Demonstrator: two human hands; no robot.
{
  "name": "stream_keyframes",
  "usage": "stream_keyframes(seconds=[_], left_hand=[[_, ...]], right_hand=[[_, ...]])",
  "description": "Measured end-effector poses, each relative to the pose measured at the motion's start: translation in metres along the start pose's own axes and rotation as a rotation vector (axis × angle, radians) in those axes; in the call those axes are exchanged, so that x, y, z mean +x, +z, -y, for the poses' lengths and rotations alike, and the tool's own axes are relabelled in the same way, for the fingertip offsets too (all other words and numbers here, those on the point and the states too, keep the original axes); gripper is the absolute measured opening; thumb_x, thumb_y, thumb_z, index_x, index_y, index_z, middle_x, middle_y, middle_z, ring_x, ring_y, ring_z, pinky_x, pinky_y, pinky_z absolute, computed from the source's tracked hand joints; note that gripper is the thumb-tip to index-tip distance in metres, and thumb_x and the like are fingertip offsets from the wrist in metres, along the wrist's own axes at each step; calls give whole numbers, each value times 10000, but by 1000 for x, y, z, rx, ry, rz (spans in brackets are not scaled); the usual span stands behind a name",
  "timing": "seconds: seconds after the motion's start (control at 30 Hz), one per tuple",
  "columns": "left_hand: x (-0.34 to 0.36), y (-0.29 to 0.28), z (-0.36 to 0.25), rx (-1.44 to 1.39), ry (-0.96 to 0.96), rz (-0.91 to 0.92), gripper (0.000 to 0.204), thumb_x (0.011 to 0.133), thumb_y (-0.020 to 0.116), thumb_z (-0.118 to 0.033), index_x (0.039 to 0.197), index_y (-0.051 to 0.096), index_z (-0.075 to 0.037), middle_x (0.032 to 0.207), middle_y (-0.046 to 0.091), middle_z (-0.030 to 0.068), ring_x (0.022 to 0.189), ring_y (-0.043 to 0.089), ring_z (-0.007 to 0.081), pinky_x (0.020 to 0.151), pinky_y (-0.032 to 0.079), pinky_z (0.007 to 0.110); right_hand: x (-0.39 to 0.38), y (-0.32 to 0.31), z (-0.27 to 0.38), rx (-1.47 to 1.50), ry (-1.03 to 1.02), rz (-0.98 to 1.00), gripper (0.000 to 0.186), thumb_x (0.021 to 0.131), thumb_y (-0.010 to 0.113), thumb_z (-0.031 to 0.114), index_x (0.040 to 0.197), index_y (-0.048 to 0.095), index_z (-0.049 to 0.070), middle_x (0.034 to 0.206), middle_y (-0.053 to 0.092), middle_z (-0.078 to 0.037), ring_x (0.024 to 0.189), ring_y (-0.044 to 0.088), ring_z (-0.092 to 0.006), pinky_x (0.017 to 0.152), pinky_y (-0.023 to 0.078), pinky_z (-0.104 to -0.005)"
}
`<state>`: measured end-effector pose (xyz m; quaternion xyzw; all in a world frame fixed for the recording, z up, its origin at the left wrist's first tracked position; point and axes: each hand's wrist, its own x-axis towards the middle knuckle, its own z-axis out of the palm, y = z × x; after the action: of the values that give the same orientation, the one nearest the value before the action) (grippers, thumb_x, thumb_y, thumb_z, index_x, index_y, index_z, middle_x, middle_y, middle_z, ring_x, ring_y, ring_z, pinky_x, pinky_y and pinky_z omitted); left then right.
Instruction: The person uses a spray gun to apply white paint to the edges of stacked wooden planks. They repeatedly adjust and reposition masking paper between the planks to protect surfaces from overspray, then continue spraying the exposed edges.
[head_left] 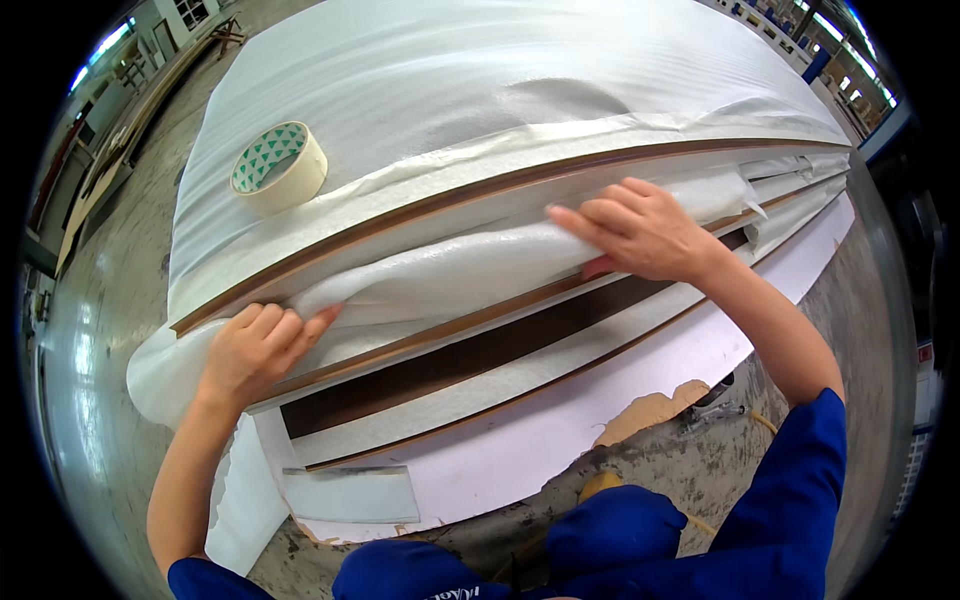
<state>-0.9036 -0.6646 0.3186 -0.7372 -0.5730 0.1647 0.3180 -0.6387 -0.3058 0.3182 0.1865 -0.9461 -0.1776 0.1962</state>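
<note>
My left hand (258, 355) is curled closed on white foam sheet (430, 280) at the near left, close to the end of a long brown-edged board (460, 200). My right hand (640, 235) grips the same sheet farther right, fingers bent beside that board. The sheet lies bunched lengthwise along the board's near side. Closer to me are a brown-edged strip (430, 365) and a dark brown panel (380, 390) with white covering along its sides. A roll of cream tape (290, 190) lies on the wrapped surface behind the board, at the upper left.
A large white-covered stack (480, 55) fills the back. Pale, torn-edged cardboard (520, 440) and a small rectangular sheet (350, 495) lie nearest me. Long boards (150, 110) rest at the far left over a concrete floor (105, 350). A yellow hose (760, 420) runs at the lower right.
</note>
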Motion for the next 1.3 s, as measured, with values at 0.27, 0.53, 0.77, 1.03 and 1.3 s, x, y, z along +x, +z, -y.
stream_keyframes(seconds=[0.27,0.53,0.77,1.03,1.3], left_hand=[[-9,17,-8,-242,-231,-201,516,777,643,-61,1273,590,-191,776,424,-36,592,406,89,524,382,227],[6,6,4,-161,88,-96,400,795,630,-86,1188,641,-158,1227,569,-112,586,396,72,522,368,208],[9,-1,-3,-166,-37,-9,434,762,586,-53,1188,640,-115,1283,561,-80,620,425,87,566,399,205],[20,0,-19,-180,-203,113,511,714,567,-70,1224,607,-67,1239,597,-1,711,503,112,656,454,236],[11,10,-14,-75,-130,-22,436,747,587,-93,1177,657,-89,1185,621,-22,685,460,102,631,426,204]], right_hand=[[28,17,13,-7,-104,-85,632,798,632,199,1394,439,285,818,416,32,680,441,-103,567,374,-217],[48,24,18,-251,-105,-63,390,783,617,181,1168,657,230,745,342,27,630,419,-75,523,347,-212],[56,17,47,-466,4,25,248,796,583,141,1012,677,64,915,517,-38,927,487,-156,696,398,-246],[59,18,73,54,118,40,481,892,490,283,1207,530,-79,1267,532,-202,1130,502,-304,865,436,-337],[61,28,66,189,318,109,652,924,409,509,1288,484,-27,1246,550,-179,1183,483,-312,964,366,-408]])
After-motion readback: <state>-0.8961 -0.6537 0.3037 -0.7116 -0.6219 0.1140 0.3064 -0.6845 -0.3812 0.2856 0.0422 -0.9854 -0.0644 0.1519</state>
